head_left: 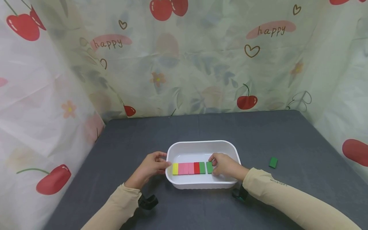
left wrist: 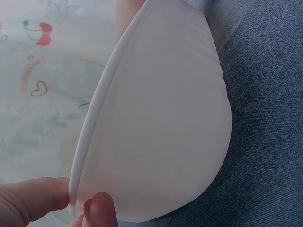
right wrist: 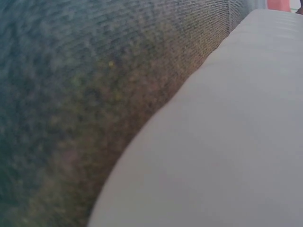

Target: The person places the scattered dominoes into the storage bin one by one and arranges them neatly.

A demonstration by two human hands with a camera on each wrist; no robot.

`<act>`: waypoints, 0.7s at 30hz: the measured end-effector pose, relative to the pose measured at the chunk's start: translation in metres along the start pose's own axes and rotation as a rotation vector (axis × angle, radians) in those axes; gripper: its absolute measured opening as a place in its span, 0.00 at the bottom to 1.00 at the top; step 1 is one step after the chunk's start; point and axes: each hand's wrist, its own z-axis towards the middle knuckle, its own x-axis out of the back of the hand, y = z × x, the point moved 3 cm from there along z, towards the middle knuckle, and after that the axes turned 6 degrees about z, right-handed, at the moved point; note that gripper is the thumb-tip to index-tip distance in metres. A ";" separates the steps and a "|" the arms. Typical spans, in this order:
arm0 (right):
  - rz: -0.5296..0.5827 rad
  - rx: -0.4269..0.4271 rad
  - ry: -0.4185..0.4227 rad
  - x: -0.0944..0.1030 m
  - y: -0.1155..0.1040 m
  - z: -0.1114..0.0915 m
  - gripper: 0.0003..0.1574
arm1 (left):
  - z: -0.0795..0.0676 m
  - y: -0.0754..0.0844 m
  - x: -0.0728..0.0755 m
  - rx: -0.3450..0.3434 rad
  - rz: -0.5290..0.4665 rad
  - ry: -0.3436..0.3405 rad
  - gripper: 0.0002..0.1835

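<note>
A white plastic basin [head_left: 201, 186] sits on the dark table. Inside it, a row of coloured tiles runs left to right: yellow [head_left: 175, 169], several pink [head_left: 186, 168], red [head_left: 196, 168] and green [head_left: 202, 168]. My right hand [head_left: 227, 166] reaches over the basin's right end and pinches another green tile [head_left: 209, 167], a narrow gap from the row's right end. At the left end my left hand [head_left: 152, 166] grips the basin's rim. In the left wrist view, its thumb and fingers lie on either side of that rim [left wrist: 92, 111]. The right wrist view shows only the basin's outer wall [right wrist: 213, 142] up close.
A loose green tile [head_left: 273, 162] lies on the table [head_left: 290, 137] to the right of the basin. Behind the table hangs a printed curtain [head_left: 184, 67], and its sides come down along the left and right edges. Each wrist carries a black camera [head_left: 148, 202].
</note>
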 end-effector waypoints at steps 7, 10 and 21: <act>0.011 -0.005 -0.013 0.000 0.000 0.000 0.27 | 0.001 -0.001 -0.001 0.004 0.001 0.005 0.24; 0.016 -0.010 -0.015 0.000 0.000 0.000 0.27 | 0.001 -0.001 -0.001 0.005 0.003 0.005 0.24; 0.034 0.010 -0.018 0.001 -0.001 -0.001 0.27 | 0.002 0.000 -0.001 0.006 -0.009 0.003 0.24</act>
